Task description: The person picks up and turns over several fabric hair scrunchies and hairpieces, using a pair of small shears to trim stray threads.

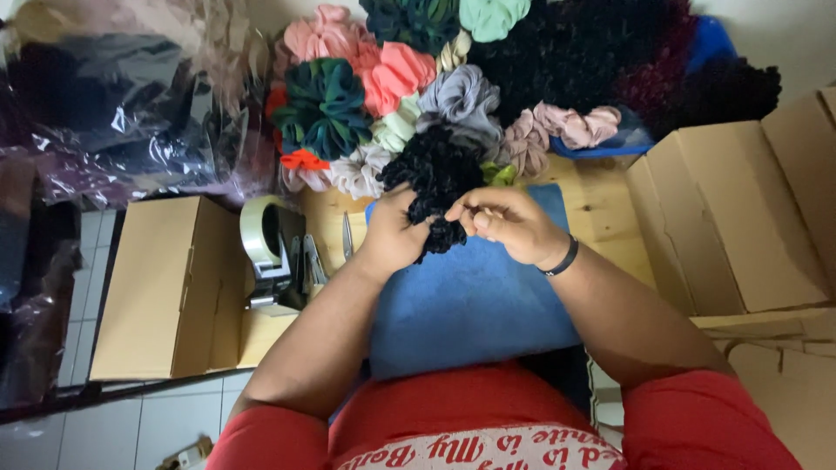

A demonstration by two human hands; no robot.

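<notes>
Clear crinkly plastic bags (131, 113) of dark fabric filled the far left of my feed. Right of them a flat brown cardboard box (165, 287) sat by the counter's (601, 204) left edge, and just beside it a tape dispenser (266, 248) with a pale roll. Small metal scissors (347, 237) lay next to that, close to the left hand (392, 235).

The left hand's grip was closed around the lower part of a black ruffled scrunchie (435, 183), fingers wrapped on the fabric. The scrunchie was held above a blue cloth pad (461, 305) that covered the near middle of the counter. The right hand (509, 224) met it from the other side, fingertips (461, 211) pinched shut on the scrunchie's edge; a black band (562, 259) circled that wrist.

Behind the hands a heap of scrunchies (418, 87) covered the back of the counter: pink, coral, dark green, grey, mint, cream, an orange one low on the left. Further right the pile turned black and maroon (627, 61), with a bit of blue behind it.

Far right, a bigger open cardboard carton (740, 226) stood against the counter, flaps up. I couldn't tell what was inside.
</notes>
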